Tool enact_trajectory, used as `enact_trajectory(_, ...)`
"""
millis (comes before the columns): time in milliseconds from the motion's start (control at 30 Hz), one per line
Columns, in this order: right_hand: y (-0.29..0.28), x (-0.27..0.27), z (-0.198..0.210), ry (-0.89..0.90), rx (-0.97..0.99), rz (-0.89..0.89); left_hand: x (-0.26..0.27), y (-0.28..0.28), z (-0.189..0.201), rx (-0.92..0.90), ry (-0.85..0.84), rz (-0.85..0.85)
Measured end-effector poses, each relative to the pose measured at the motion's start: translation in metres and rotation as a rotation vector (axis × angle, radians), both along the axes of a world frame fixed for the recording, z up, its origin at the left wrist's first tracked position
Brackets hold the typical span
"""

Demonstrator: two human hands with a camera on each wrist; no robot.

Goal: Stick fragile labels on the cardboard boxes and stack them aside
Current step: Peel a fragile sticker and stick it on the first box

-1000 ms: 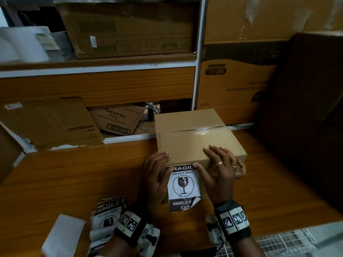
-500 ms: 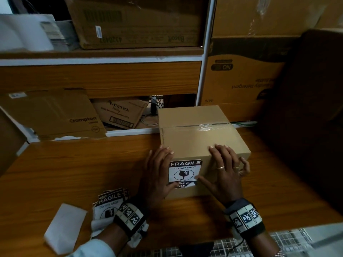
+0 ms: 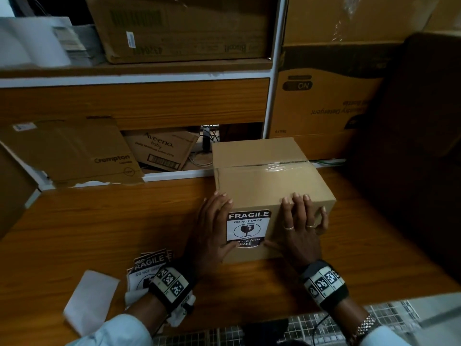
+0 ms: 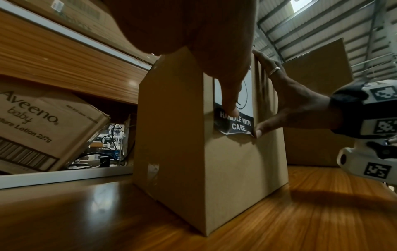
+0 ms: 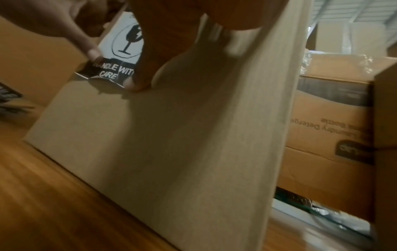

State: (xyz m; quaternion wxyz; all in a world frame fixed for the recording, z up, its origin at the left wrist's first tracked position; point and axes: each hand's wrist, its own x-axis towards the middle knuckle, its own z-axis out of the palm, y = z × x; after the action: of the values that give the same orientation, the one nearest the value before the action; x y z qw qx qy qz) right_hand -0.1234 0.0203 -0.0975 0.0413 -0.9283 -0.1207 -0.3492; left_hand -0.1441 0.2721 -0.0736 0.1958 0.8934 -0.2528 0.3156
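A taped brown cardboard box (image 3: 269, 178) stands on the wooden table (image 3: 99, 233). A black-and-white FRAGILE label (image 3: 248, 227) lies on its near face; its bottom edge curls away in the left wrist view (image 4: 234, 126). My left hand (image 3: 214, 228) lies flat against the box's left near corner, thumb pressing the label's lower left. My right hand (image 3: 299, 226) spreads straight fingers over the box's near top edge, its thumb (image 5: 137, 79) pressing the label's lower right corner. A pile of spare FRAGILE labels (image 3: 147, 268) lies by my left wrist.
A white backing sheet (image 3: 89, 298) lies at the table's near left. Flattened Crompton cardboard (image 3: 74, 153) and an Aveeno carton (image 3: 162, 151) sit behind the table. Large cartons (image 3: 324, 101) fill the shelves at right. A dark mass (image 3: 411, 146) borders the right. Wire mesh (image 3: 299, 330) lies near me.
The label has gone from hanging below the box's near edge to lying on the near face. Both thumbs have slid down to its bottom corners.
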Motion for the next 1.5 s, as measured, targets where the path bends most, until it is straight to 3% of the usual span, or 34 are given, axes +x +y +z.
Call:
enact_trajectory(167, 0.002, -0.009, 0.006, 0.013, 0.045, 0.026, -0.002, -0.004, 0.0, -0.062, 0.048, -0.006)
enact_trajectory(400, 0.038, -0.009, 0.011, 0.015, 0.249, -0.088, -0.004, -0.003, 0.002, 0.023, 0.107, 0.032)
enact_trajectory(733, 0.018, 0.006, -0.002, 0.057, 0.031, 0.001, 0.0, 0.007, 0.003, 0.02, 0.107, -0.034)
enact_trajectory(1100, -0.002, 0.004, -0.003, -0.012, -0.03, 0.075, 0.002, -0.027, -0.006, -0.065, 0.01, 0.172)
enact_trajectory(1233, 0.003, 0.0, -0.001, -0.017, 0.024, 0.086, 0.001, -0.028, -0.007, 0.042, -0.01, 0.234)
enact_trajectory(1500, 0.003, 0.008, -0.005, -0.066, -0.036, 0.092, 0.008, 0.0, -0.011, 0.171, 0.005, 0.147)
